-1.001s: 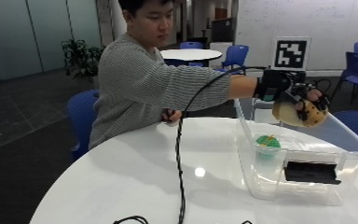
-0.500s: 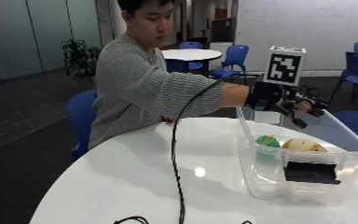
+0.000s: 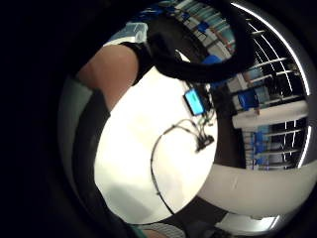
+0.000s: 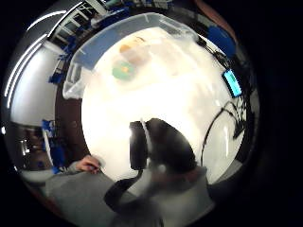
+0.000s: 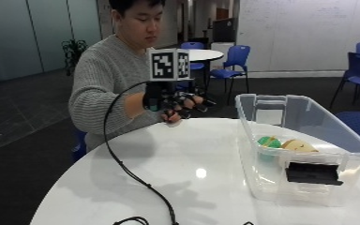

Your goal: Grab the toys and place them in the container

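My gloved right hand hangs in the air above the near edge of the round white table, close to the person's chest. Its fingers are relaxed and hold nothing. To its right stands the clear plastic container. Inside it lie a green toy and a tan plush toy, side by side. The thumb side palm view looks down on the container with the green toy and the tan toy in it. Dark gloved fingers cross that view.
The person's bare left hand rests at the table edge below my right hand. A black cable runs across the table's left part. A small device with a lit blue screen lies near the table's far rim. Blue chairs stand behind.
My right hand carried the tan plush toy over the container, let it go inside beside the green toy, then drew back left toward the person, holding nothing.
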